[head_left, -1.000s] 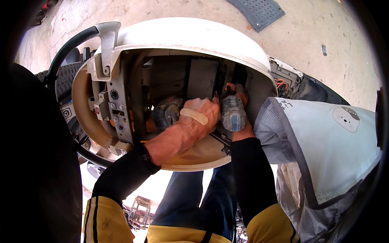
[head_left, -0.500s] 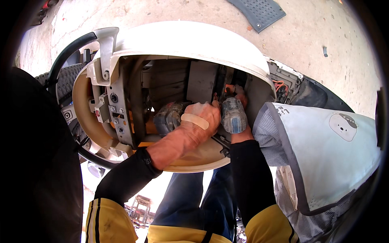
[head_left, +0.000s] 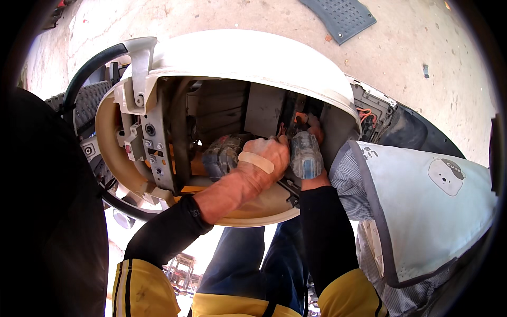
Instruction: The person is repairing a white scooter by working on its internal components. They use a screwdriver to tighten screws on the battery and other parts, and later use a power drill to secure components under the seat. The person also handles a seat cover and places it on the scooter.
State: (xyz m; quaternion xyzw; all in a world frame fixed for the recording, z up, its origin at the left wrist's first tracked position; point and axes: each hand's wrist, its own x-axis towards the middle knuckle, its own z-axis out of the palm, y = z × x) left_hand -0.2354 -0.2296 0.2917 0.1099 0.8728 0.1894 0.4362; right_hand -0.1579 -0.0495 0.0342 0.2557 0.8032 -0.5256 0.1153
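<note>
A white scooter body shell (head_left: 248, 58) lies open toward me, showing its inner frame. My left hand (head_left: 266, 158), with a plaster across its back, is closed around a blue-grey power drill (head_left: 224, 154) inside the cavity. Just to its right, my right hand (head_left: 315, 126) reaches deeper in. A blue-grey ribbed piece (head_left: 306, 154) covers most of it. Only its fingertips show, beside an orange part (head_left: 301, 117). I cannot see what they hold.
A metal bracket with bolts (head_left: 153, 142) and a black curved tube (head_left: 87, 71) stand at the left of the shell. A pale grey cloth with dark trim (head_left: 422, 206) covers the seat at right. A dark grid mat (head_left: 343, 16) lies on the concrete floor.
Both hands stay in the same spot inside the shell. The view has shifted only slightly.
</note>
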